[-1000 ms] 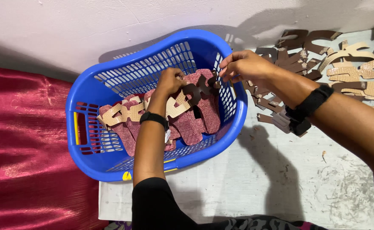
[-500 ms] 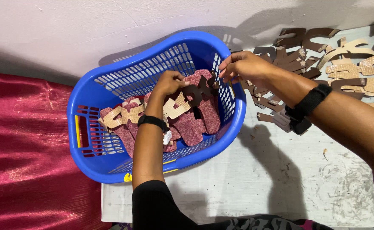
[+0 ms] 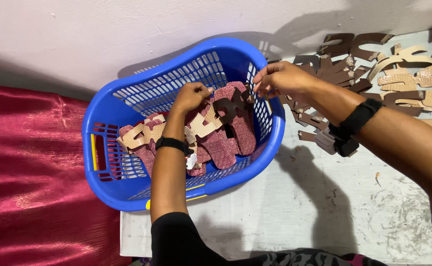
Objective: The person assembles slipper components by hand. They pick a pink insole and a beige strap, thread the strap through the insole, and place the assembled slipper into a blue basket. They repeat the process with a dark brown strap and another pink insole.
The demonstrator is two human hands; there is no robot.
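A blue plastic basket [image 3: 127, 189] holds maroon sandal soles [image 3: 223, 143] fitted with brown and tan straps. My left hand [image 3: 192, 94] reaches into the basket and grips one end of a dark brown strap [image 3: 231, 106] lying over a maroon sole. My right hand [image 3: 280, 79] pinches the strap's other end near the basket's right rim. A black band sits on each wrist.
Loose brown and tan strap pieces [image 3: 398, 74] lie scattered on the white surface at the upper right. A red shiny cloth [image 3: 29, 182] covers the left side. A pale wall [image 3: 127, 29] runs along the top. White tabletop [image 3: 324, 207] lies below the basket.
Both hands stay on the dark strap over the sole, with only small finger shifts. The view has drifted slightly.
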